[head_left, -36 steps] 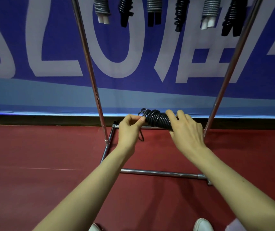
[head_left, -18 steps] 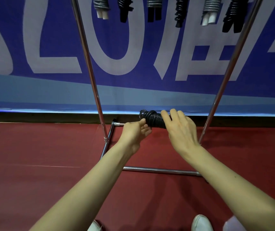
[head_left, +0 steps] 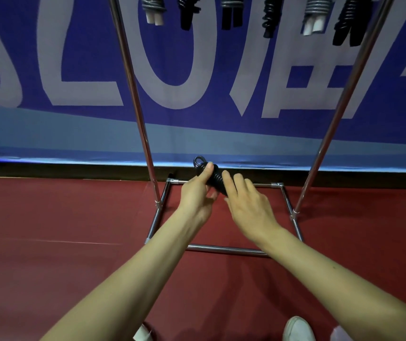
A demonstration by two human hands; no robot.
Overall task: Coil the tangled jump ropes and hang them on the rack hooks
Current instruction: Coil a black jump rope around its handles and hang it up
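Six ropes (head_left: 229, 11) hang at frame top; one black coil (head_left: 216, 180) at centre slants upper left to lower right, left hand (head_left: 195, 198) clamped on it, right hand (head_left: 248, 207) touching it, fingers (head_left: 238, 180) straight

The black coiled rope (head_left: 216, 178) is mostly buried between the left hand (head_left: 197, 196) and right hand (head_left: 248, 205); only an end loop and a few turns poke out. Can't tell if the right one actually grips it. The hung bundles (head_left: 229, 13) and rack poles (head_left: 133, 94) get chopped by the top edge, the white shoes (head_left: 298, 328) by the bottom.
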